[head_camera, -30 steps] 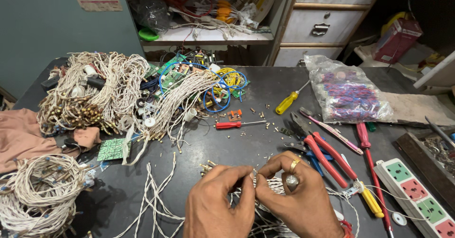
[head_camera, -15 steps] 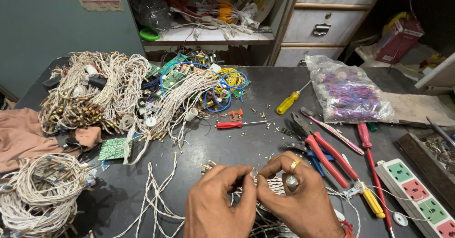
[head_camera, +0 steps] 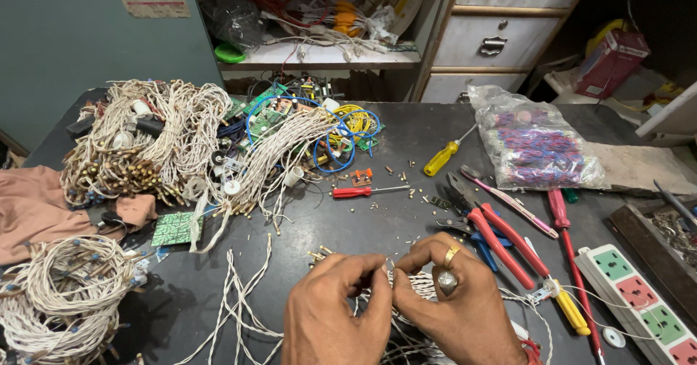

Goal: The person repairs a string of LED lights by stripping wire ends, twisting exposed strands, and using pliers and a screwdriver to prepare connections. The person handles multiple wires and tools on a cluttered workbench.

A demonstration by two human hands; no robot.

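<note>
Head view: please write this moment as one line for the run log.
left hand pinching twisted white wire | right hand pinching same wire, fingertips meeting | red-handled pliers lying right of hands | table dark

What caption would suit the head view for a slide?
Both hands, left hand and right hand, pinch white wire on a dark table among wire bundles and pliers.

Twisted white wire bundle (head_camera: 425,292), thin and pale, low on the dark tabletop — pinched between both hands' fingertips
</note>
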